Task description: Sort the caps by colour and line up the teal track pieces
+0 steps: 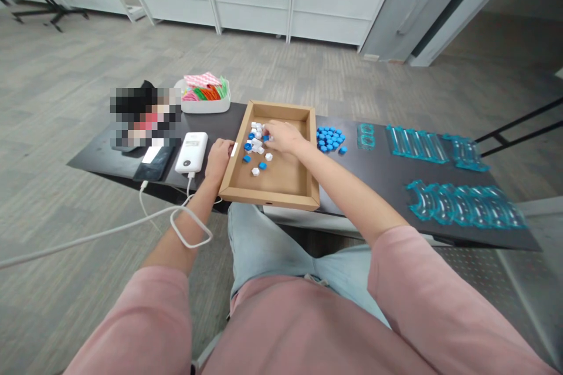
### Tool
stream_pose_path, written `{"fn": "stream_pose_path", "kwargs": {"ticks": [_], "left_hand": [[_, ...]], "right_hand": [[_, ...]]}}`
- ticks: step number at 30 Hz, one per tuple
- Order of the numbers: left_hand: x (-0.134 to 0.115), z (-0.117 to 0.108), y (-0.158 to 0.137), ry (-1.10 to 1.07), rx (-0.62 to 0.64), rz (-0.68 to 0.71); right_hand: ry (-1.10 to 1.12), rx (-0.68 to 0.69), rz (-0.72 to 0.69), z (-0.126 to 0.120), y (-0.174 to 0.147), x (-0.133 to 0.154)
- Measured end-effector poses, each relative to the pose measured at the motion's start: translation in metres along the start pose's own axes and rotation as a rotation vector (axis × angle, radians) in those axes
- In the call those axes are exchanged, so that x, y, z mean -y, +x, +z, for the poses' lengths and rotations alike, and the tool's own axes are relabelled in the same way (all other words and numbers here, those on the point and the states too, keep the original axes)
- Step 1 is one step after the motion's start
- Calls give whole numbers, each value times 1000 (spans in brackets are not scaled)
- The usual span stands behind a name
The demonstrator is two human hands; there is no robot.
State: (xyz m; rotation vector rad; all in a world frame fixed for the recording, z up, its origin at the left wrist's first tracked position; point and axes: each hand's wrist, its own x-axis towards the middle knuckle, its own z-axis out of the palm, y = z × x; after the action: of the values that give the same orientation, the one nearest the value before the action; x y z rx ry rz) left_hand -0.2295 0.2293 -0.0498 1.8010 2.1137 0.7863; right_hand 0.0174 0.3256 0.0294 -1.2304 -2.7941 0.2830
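Note:
A shallow cardboard tray (pixel 285 179) lies on the dark table in front of me. White pieces (pixel 255 171) and blue pieces (pixel 263 165), small and hexagonal-looking, are scattered in its left half. My right hand (pixel 284 137) reaches into the tray, its fingers bent down and together at the small pieces; what is between the fingertips is hidden. On the tray's left wall rests my left hand (pixel 219 159), fingers curled against the edge beside a white label. Just right of the tray is a heap of blue pieces (pixel 329 138) on the table.
Clear teal plastic parts (pixel 417 144) lie in rows at the right, with more curved ones (pixel 466 205) nearer. To the left are a white power bank (pixel 192 152) with a cable, a dark phone (pixel 155 159), and a white bin (pixel 206 106) of colourful items.

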Motion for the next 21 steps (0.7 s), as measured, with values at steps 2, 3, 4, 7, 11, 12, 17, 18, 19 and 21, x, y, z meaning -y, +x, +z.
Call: {"fn": "stream_pose_path", "kwargs": {"ticks": [2, 3, 4, 7, 11, 12, 17, 18, 19, 21], "left_hand": [[1, 0, 0, 4, 5, 3], [1, 0, 1, 8, 8, 5], [2, 0, 1, 12, 12, 5], [4, -1, 2, 18, 27, -2], [8, -1, 3, 19, 54, 7], [9, -1, 4, 25, 57, 10], [10, -1, 3, 68, 59, 1], [10, -1, 3, 68, 56, 0], [10, -1, 3, 68, 52, 2], [9, -1, 2, 76, 40, 4]], "right_hand": [[144, -85, 8, -8, -6, -16], [214, -130, 10, -13, -11, -25], [274, -173, 7, -19, -17, -34], [376, -286, -22, -42, -45, -61], [400, -369, -51, -69, -97, -89], [401, -383, -51, -72, -110, -96], [412, -482, -11, -62, -159, -136], [416, -495, 9, -55, -165, -144], [420, -497, 35, -46, -171, -152], [413, -465, 92, -27, -178, -163]]}}
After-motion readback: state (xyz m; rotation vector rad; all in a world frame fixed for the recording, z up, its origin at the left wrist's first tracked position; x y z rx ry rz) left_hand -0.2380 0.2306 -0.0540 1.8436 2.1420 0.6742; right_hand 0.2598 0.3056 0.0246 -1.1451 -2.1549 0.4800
